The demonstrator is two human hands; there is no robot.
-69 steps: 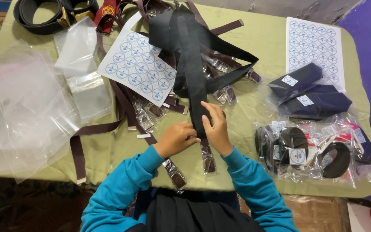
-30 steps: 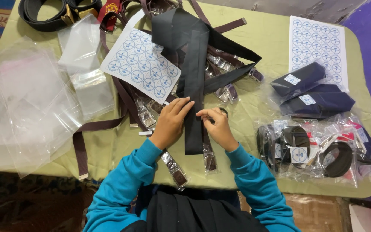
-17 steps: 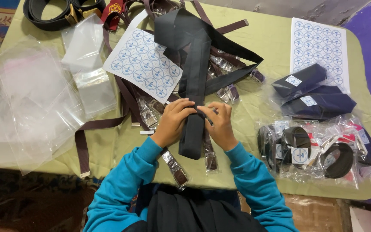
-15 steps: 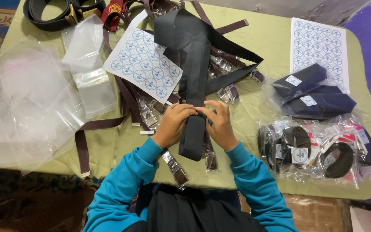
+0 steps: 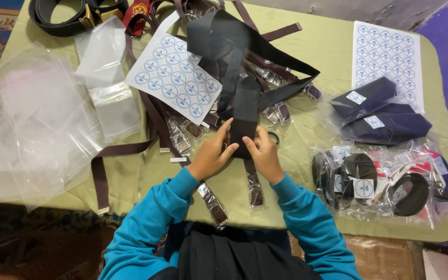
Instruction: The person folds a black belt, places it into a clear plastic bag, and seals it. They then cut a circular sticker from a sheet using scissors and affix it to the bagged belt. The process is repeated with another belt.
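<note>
Table (image 5: 333,46) covered in a pale green cloth, seen from above; patterned rug at the far left corner, purple surface to the right.

Left hand (image 5: 211,153) and right hand (image 5: 263,155) met near the middle of the table, just in front of the person. Both were closed on the near end of a black strap (image 5: 246,111): left fingers wrapped over its left edge, right fingers pinching its right edge. The strap end sat between the two hands, touching both; neither hand was clearly nearer. Its long axis ran straight away from the person, up the table, into a loose black tangle at the far side. Whether the end was folded or rolled under the fingers could not be told.

Outward from the hands: brown straps (image 5: 156,116) with bagged buckles lay under and beside the black one. A white sticker sheet (image 5: 175,78) with round blue labels lay just left of it; a second sticker sheet (image 5: 387,54) sat at the far right. Clear plastic bags (image 5: 42,119) were stacked at the left. Folded dark blue pieces (image 5: 379,111) and bagged rolled belts (image 5: 385,181) lay to the right, well apart from the hands.
</note>
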